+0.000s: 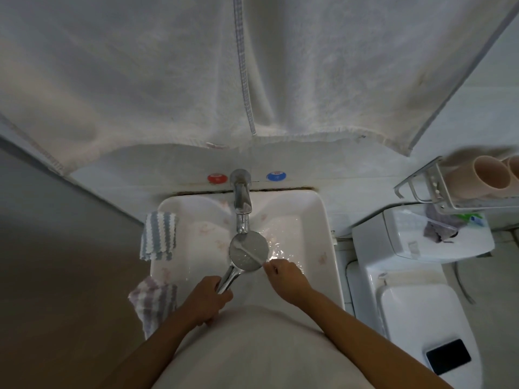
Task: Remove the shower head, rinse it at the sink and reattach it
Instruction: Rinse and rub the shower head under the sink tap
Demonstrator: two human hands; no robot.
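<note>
We hold the shower head (248,254) over the sink (331,248), under the tap (242,200). L hand (206,300) grips its handle; R hand (285,277) pinches a brush (250,252) across its face.

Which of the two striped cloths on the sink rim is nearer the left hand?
The purple-and-white striped cloth, at the sink's near left corner beside the left hand. The blue-and-white cloth hangs farther back.

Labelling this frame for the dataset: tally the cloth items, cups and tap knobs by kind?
Hanging towels: 2, left and right
Striped cloths on sink rim: 2, blue-striped, purple-striped
Cups on rack: 2, near, far one cut off by the frame
Tap knobs: 2, red, blue
Total: 8
</note>
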